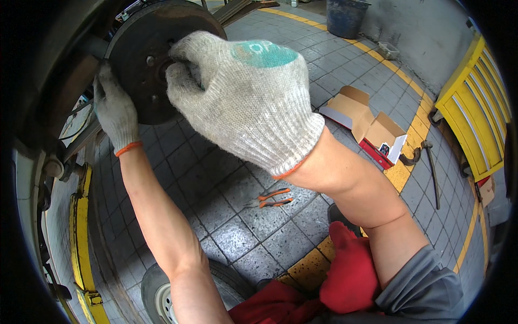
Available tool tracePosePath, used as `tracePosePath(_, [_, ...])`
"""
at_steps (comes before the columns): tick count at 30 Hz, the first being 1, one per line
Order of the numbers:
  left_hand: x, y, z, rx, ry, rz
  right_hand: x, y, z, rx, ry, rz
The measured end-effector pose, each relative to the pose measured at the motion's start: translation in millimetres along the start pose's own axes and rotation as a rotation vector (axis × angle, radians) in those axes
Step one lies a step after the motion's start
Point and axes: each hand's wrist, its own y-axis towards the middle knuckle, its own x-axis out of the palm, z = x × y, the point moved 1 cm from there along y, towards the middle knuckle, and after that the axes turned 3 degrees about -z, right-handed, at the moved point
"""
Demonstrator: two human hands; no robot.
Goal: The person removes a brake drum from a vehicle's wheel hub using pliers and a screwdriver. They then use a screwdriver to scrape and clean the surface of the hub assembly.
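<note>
My right grip [243, 92] curls at the drum [143, 40], left grip [116, 105] at its edge; closure and hold I cannot tell. Weak support could make the drum slip.

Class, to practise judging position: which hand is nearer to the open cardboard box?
Right. The right hand is left of the open cardboard box, by the dark drum; the left hand is farther left, at the drum's edge.

The hands [116, 108] wear 2 grey-white knit gloves [253, 102], orange-hemmed, the right teal-printed; dark grey sleeve [421, 291]; red clothing [350, 275].
</note>
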Motion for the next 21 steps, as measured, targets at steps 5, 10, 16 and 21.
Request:
tracePosePath(5, [2,3,2,-0.001,-0.081,0.010,-2,-25,-15,-0.043,-0.191,-0.208])
tracePosePath(10, [-8,12,-25,0.222,0.154,0.038,-20,21,5,0.029,0.089,-0.135])
tracePosePath(16, [-3,13,-25,0.124,0.029,0.029,-15,29,-3,0.071,-0.030,-0.202])
tracePosePath(21, [1,5,-5,-0.085,-0.150,0.016,-8,-19,-16,0.018,-0.161,-0.226])
